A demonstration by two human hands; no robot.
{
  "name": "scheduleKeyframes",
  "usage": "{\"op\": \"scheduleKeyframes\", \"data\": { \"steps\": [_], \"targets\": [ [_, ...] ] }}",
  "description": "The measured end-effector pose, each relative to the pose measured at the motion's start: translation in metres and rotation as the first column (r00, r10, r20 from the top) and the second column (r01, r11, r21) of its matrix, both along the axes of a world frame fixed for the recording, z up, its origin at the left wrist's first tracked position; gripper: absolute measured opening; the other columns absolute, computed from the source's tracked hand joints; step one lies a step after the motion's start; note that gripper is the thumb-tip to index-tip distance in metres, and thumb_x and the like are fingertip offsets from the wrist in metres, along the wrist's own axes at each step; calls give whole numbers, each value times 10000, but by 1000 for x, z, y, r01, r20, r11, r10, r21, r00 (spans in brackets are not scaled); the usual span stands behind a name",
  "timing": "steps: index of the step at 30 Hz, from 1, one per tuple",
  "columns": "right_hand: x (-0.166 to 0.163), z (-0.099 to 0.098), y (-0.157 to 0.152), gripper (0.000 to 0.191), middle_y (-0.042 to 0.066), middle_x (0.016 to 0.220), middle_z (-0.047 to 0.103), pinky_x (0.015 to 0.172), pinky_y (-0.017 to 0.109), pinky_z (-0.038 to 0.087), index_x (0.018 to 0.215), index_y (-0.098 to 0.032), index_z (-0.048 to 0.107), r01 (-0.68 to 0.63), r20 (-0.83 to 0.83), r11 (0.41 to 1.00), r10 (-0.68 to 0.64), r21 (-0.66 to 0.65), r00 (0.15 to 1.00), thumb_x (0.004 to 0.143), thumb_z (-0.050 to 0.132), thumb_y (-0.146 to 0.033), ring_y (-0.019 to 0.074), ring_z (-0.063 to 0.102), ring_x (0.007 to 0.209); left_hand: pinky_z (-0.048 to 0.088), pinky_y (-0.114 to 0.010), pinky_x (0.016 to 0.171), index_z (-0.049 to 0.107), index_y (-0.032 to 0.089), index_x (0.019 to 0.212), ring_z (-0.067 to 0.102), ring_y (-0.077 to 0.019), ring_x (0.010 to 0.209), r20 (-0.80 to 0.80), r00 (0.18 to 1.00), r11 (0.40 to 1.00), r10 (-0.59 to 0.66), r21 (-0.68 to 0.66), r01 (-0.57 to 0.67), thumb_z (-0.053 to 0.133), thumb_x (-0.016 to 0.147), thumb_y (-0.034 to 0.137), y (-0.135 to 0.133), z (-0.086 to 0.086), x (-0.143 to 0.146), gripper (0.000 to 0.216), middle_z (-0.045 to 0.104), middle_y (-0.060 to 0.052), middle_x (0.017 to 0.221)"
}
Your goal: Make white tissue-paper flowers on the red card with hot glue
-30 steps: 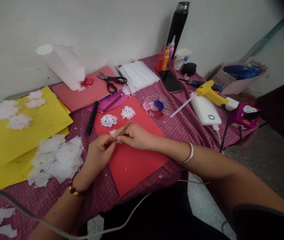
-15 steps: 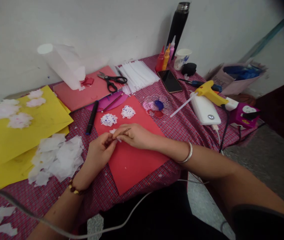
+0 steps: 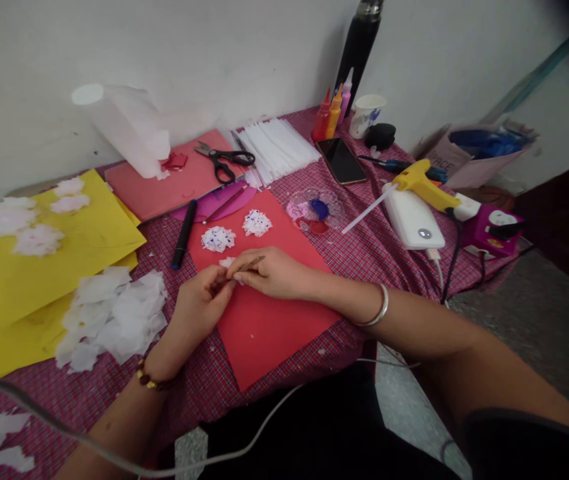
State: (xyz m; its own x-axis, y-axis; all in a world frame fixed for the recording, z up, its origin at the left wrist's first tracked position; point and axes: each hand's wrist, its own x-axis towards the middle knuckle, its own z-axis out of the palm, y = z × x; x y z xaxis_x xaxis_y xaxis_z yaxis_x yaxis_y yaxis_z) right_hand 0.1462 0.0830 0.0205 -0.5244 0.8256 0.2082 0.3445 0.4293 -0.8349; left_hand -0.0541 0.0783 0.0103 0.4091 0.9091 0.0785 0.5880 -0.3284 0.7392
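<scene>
Over a red paper sheet (image 3: pixel 274 333) my two hands meet at the fingertips. My right hand (image 3: pixel 280 273) is closed round a thin brown stick-like tool (image 3: pixel 254 263); its tip is hidden among the fingers. My left hand (image 3: pixel 199 300) pinches what looks like a small scrap of white paper, mostly covered by the fingers. Just behind the fingertips a white paper piece (image 3: pixel 226 262) peeks out on the red sheet. Farther back on that sheet lie two ruffled white paper flowers flecked with blue, one on the left (image 3: pixel 218 239) and one on the right (image 3: pixel 257 223).
Left are cut white tissue pieces (image 3: pixel 119 307) and yellow sheets (image 3: pixel 64 267) bearing pale pink flowers. Behind lie a marker (image 3: pixel 184 233), scissors (image 3: pixel 224 160) and white strips (image 3: pixel 279 150). A paint palette (image 3: pixel 309 210), phone (image 3: pixel 341 161), power bank (image 3: pixel 413 220) and yellow glue gun (image 3: pixel 427 187) sit right.
Both hands stay in nearly the same place, and the brown tool in my right hand has shifted only slightly. The view has moved a little.
</scene>
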Motion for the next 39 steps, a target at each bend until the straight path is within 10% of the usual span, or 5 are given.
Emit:
{"op": "scheduleKeyframes", "data": {
  "steps": [39],
  "targets": [
    [3,17,-7,186,81,1035,762,819,304,474,1071,-144,693,-199,260,978,177,58,949,963,542,-137,197,678,937,416,-272,612,615,205,783,569,-155,645,-83,990,990,-112,81,119,518,758,166,2,11,-2,107,621,12,710]
  ]
}}
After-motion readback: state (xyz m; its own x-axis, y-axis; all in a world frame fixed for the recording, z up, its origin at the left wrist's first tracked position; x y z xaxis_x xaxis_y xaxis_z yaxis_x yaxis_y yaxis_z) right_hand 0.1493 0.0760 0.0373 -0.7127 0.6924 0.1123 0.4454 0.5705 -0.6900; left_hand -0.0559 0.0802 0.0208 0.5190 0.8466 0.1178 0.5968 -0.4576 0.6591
